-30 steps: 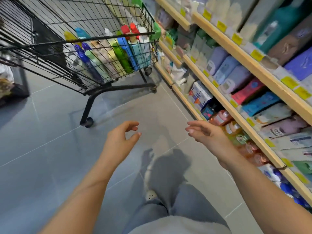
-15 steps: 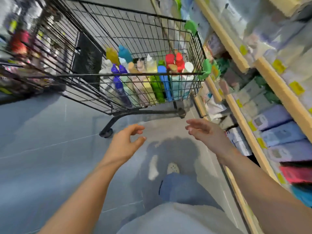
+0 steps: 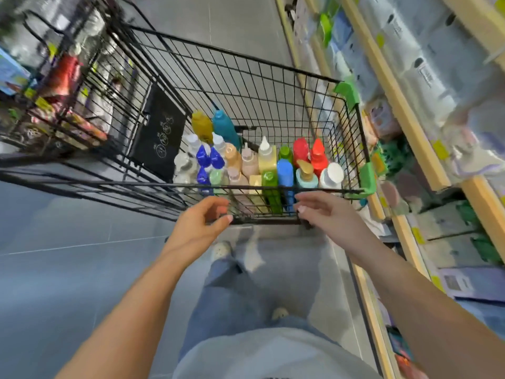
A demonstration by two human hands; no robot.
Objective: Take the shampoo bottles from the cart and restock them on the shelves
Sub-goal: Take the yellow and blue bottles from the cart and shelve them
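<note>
A black wire cart point(image 3: 273, 65) stands right in front of me, its near end packed with several upright shampoo bottles: blue point(image 3: 284, 173), green point(image 3: 270, 187), red point(image 3: 300, 149), pale yellow point(image 3: 266, 157), white-capped point(image 3: 332, 173) and more. My left hand point(image 3: 200, 224) hovers open just before the cart's near rim, fingers curled, holding nothing. My right hand point(image 3: 325, 214) is open too, fingertips at the near rim below the blue bottle. The wooden shelves point(image 3: 404, 110) run along the right, blurred.
A second black wire cart point(image 3: 62, 86) with mixed goods stands at the left, touching the first. Green plastic corners point(image 3: 348, 91) cap the cart's right side close to the shelf edge. Grey tiled floor point(image 3: 68, 269) spreads to the left. My legs and shoes show below.
The cart has come much closer and fills the view from above. Both open hands have risen from floor level to the cart's near rim.
</note>
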